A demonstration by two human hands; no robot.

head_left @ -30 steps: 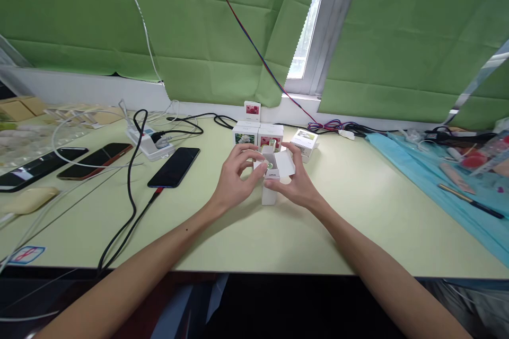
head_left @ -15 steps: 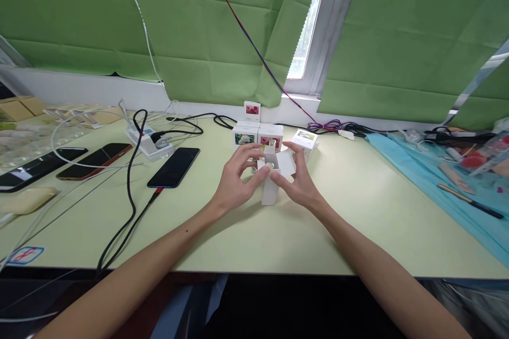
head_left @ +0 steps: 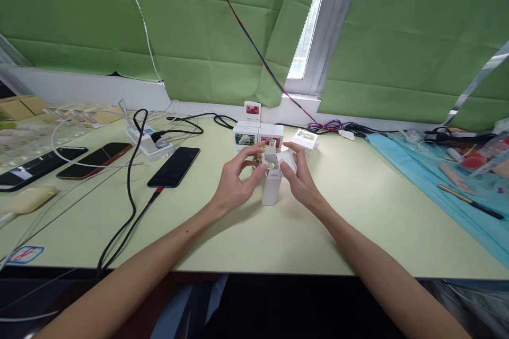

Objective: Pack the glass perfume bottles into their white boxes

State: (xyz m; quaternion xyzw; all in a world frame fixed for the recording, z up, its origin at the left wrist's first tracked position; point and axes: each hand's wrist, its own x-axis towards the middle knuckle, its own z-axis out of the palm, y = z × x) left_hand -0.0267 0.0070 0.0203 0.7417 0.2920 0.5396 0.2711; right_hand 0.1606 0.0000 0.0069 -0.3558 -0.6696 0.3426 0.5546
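The left hand stays at the upper left of the upright white box, fingers curled; I cannot tell whether it pinches the wall or the round green top at the mouth. The right hand has shifted its thumb rightward off the near edge onto the open flap, now held between thumb and fingers. That seems to leave the mouth less covered, with the box open on the table.

Counting left to right: a banded black phone, a brown-edged phone and a plain black phone make three; one power strip; at the far side, a left carton, a small carton, a middle carton and a right carton, at least four; one pen.
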